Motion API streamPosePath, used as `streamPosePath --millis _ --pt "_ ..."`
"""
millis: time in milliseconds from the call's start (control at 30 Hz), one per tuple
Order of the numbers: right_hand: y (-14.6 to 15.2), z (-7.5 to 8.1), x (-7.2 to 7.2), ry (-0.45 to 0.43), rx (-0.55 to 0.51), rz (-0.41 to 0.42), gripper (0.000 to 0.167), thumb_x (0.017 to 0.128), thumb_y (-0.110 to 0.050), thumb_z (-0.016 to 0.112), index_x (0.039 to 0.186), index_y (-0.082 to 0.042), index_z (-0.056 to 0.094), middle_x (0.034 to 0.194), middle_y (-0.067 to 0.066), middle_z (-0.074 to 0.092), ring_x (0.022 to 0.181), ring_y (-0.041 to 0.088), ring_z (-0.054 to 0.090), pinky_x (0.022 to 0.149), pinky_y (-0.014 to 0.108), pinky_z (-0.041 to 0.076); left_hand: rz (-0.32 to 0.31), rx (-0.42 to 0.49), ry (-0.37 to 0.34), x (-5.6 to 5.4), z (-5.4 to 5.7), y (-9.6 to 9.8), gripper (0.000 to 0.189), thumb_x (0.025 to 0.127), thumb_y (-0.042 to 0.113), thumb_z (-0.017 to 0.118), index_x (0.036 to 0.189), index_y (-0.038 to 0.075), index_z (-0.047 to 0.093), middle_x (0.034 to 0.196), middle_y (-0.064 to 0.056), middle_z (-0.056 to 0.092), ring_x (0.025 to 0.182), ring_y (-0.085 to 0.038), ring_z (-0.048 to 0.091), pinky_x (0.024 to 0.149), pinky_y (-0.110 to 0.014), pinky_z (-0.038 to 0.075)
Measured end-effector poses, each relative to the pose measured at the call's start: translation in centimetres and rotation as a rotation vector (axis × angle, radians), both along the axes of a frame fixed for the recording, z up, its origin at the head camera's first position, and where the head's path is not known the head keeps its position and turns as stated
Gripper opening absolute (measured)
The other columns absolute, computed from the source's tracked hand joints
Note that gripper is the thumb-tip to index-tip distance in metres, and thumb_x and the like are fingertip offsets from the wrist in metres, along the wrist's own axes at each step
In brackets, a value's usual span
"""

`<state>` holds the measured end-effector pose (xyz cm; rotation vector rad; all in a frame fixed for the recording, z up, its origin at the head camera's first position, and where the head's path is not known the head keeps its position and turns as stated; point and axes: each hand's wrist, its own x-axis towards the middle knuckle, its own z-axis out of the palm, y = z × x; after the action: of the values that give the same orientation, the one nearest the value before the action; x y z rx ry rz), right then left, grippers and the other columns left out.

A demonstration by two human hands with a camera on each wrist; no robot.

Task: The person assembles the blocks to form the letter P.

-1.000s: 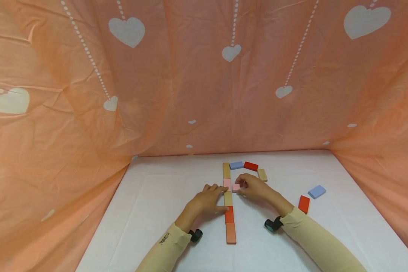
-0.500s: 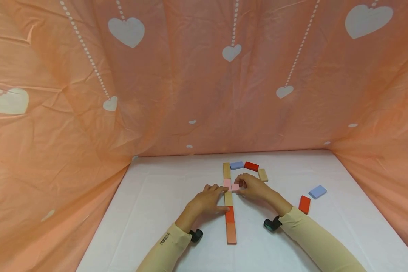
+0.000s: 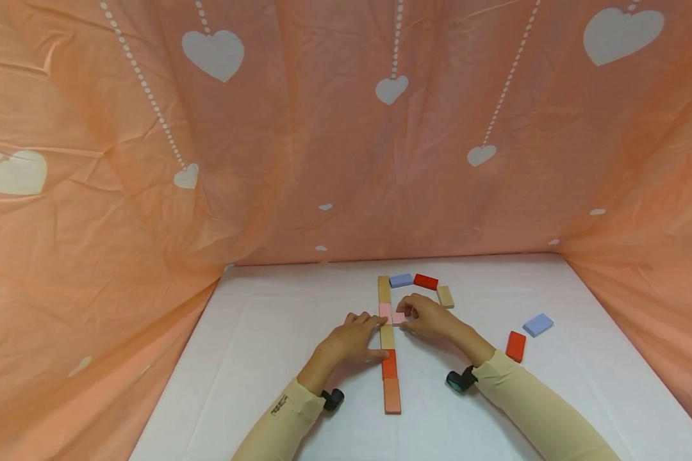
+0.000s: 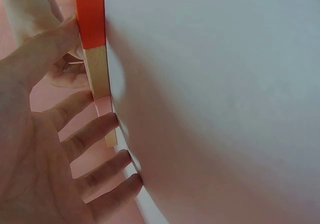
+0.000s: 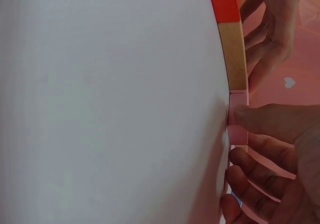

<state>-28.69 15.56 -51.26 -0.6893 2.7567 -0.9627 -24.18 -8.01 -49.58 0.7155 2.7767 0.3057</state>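
A straight column of flat blocks runs toward the person: a plain wood block [image 3: 384, 288], a pink block [image 3: 385, 311], another plain wood block [image 3: 387, 337], a red-orange block [image 3: 389, 366] and an orange block [image 3: 392, 397]. My left hand [image 3: 350, 339] lies along the column's left side with fingers spread, its index fingertip at the pink block and its thumb at the red-orange one. Right of the column, my right hand [image 3: 432, 317] pinches a second pink block [image 3: 399, 318] between thumb and fingers. That block sits right beside the column's pink one.
From the column's top, a blue block [image 3: 400, 280], a red block [image 3: 425, 282] and a wood block [image 3: 446, 297] curve to the right. Farther right lie a loose blue block [image 3: 538, 324] and a red block [image 3: 516, 346]. An orange heart-patterned curtain [image 3: 288, 160] surrounds the white table [image 3: 236, 333].
The right hand has slid the pinched pink block slightly left, closing the small gap to the column during the first half second. The left hand has stayed in place.
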Motion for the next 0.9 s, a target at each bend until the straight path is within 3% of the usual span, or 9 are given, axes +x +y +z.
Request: streamPosePath --millis 300,433,633,900 --pt "0.1 -0.4 -0.2 0.024 0.002 0.029 0.033 0.091 -0.013 0.086 0.119 -0.008 0.069 0.103 0.001 0.064 0.095 0.02 0.057 0.088 0.038 0.055 0.004 0.0 -0.004 -0.2 -0.1 0.0 0.081 0.095 0.056 0.078 0.162 0.023 0.047 0.152 -0.007 0.055 0.135 -0.031 0.051 0.104 -0.052 0.056" --pt "0.2 -0.3 0.0 -0.006 -0.019 0.02 0.04 0.091 -0.013 0.087 0.125 -0.007 0.068 0.108 0.004 0.066 0.099 0.021 0.058 0.092 0.041 0.056 0.003 -0.001 -0.01 -0.2 -0.2 0.0 0.081 0.095 0.055 0.078 0.162 0.023 0.046 0.152 -0.007 0.054 0.137 -0.031 0.05 0.104 -0.052 0.056" --pt "0.9 0.1 0.5 -0.049 -0.041 -0.006 0.047 0.093 -0.015 0.085 0.134 -0.008 0.065 0.119 0.007 0.067 0.109 0.025 0.062 0.1 0.048 0.056 0.013 -0.003 -0.019 -0.2 -0.1 0.1 0.081 0.095 0.056 0.078 0.162 0.024 0.046 0.152 -0.007 0.055 0.137 -0.032 0.05 0.105 -0.053 0.056" --pt "3.1 1.1 1.7 -0.008 -0.082 0.009 0.043 0.094 -0.013 0.081 0.133 -0.003 0.065 0.123 0.012 0.067 0.113 0.032 0.062 0.102 0.056 0.054 0.022 -0.016 -0.019 -0.2 -0.3 0.1 0.082 0.095 0.057 0.078 0.163 0.024 0.046 0.152 -0.006 0.054 0.137 -0.032 0.049 0.106 -0.052 0.056"
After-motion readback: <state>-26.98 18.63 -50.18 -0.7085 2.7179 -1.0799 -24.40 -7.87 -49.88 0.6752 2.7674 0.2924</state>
